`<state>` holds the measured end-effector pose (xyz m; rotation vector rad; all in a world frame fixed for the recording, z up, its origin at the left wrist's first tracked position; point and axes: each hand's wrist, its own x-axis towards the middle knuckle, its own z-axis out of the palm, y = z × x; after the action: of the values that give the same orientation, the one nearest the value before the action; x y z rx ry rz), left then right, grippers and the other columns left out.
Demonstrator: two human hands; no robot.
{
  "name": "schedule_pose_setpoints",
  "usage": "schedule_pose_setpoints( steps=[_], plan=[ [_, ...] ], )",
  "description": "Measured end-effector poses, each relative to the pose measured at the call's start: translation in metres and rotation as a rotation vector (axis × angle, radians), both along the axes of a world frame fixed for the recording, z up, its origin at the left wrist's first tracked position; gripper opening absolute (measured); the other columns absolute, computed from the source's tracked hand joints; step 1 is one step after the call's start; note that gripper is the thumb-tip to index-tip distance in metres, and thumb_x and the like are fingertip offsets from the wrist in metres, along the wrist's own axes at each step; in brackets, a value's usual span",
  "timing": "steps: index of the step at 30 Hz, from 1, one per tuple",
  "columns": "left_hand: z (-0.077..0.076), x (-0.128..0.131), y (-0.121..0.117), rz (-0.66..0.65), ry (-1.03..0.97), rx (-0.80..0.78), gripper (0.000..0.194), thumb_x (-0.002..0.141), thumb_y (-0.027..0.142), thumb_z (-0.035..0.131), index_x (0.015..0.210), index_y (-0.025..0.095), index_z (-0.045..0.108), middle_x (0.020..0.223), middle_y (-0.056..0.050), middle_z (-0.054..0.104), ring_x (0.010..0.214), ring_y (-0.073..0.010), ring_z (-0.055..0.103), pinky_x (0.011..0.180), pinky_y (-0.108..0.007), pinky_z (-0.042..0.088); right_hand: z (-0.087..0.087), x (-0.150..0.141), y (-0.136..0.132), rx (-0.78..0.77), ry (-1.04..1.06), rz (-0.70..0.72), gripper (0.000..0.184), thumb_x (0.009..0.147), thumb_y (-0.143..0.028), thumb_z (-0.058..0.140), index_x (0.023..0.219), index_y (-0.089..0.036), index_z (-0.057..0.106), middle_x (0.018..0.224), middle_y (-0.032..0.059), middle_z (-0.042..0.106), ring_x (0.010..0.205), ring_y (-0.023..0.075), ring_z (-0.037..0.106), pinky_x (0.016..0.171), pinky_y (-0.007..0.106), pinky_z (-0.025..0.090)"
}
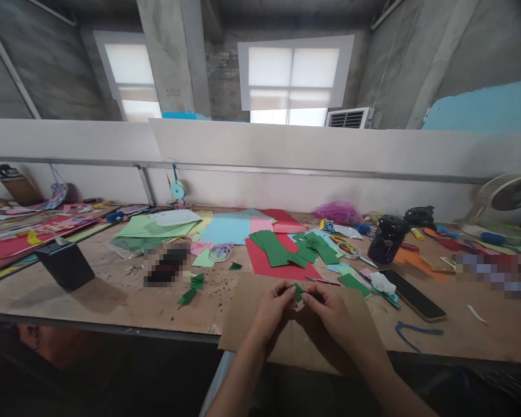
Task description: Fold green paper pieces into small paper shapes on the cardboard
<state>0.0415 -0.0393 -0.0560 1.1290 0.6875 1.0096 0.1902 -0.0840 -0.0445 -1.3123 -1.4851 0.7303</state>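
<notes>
Between my two hands is a small piece of green paper [298, 293], pinched from both sides above a cardboard sheet [247, 318]. My left hand [275, 304] grips its left edge between thumb and fingers. On the other side, my right hand [325, 304] has its thumb and fingertips closed on the right edge. Part of the paper is hidden behind the fingertips. Larger green paper pieces [271, 248] lie on red paper [260, 267] just beyond the hands. Several small folded green pieces [197, 282] rest on the table to the left.
Right of the cardboard are a smartphone [412, 294], a crumpled white tissue [382, 284] and a dark tumbler [387, 238]. A black box-shaped object [65, 263] stands at the left. Scissors [323, 280] lie beyond my right hand, and a fan [510, 193] stands at the far right.
</notes>
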Motion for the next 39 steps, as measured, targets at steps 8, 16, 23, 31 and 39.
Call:
schedule_pose_setpoints(
  steps=[8,16,23,31,39],
  plan=[
    [-0.004,0.001,0.000,-0.025,-0.009,0.073,0.025,0.069,0.037,0.073,0.072,0.015,0.062,0.065,0.000,0.058,0.058,-0.0099,0.050,0.057,-0.021,0.038,-0.002,0.001,-0.002,-0.035,0.009,0.001,0.019,0.083,-0.037,0.056,0.075,-0.020,0.059,0.070,0.0000,0.058,0.067,0.0175,0.053,0.061,0.026,0.041],
    [-0.012,0.004,0.005,0.056,0.014,0.036,0.023,0.066,0.035,0.073,0.073,0.015,0.062,0.065,0.000,0.057,0.058,-0.0101,0.051,0.057,-0.021,0.040,-0.005,0.006,-0.002,-0.008,0.112,-0.075,0.027,0.082,-0.048,0.055,0.081,-0.022,0.061,0.076,0.0009,0.063,0.065,0.0184,0.056,0.059,0.028,0.044],
    [-0.010,0.004,0.001,0.025,0.043,-0.016,0.031,0.060,0.040,0.076,0.072,0.016,0.060,0.063,0.002,0.054,0.052,-0.0082,0.047,0.052,-0.021,0.043,-0.010,0.054,0.013,0.065,0.138,-0.267,0.033,0.078,-0.044,0.059,0.098,-0.019,0.062,0.086,0.0046,0.065,0.068,0.0179,0.056,0.064,0.030,0.046],
    [-0.011,0.006,0.000,0.013,0.052,-0.033,0.034,0.058,0.042,0.076,0.071,0.016,0.057,0.059,0.004,0.052,0.048,-0.0074,0.046,0.050,-0.023,0.044,-0.002,0.092,0.051,-0.036,-0.594,-0.153,0.023,0.073,-0.022,0.060,0.091,-0.024,0.073,0.093,0.0064,0.072,0.088,0.0248,0.062,0.073,0.031,0.039],
    [-0.016,0.005,0.006,0.046,0.016,-0.032,0.031,0.060,0.039,0.077,0.071,0.017,0.059,0.058,0.002,0.055,0.049,-0.0082,0.049,0.046,-0.019,0.039,-0.010,0.090,0.062,-0.028,-0.736,-0.099,0.007,0.070,-0.018,0.065,0.074,-0.020,0.070,0.076,0.0025,0.063,0.074,0.0183,0.056,0.064,0.025,0.033]
  ],
)
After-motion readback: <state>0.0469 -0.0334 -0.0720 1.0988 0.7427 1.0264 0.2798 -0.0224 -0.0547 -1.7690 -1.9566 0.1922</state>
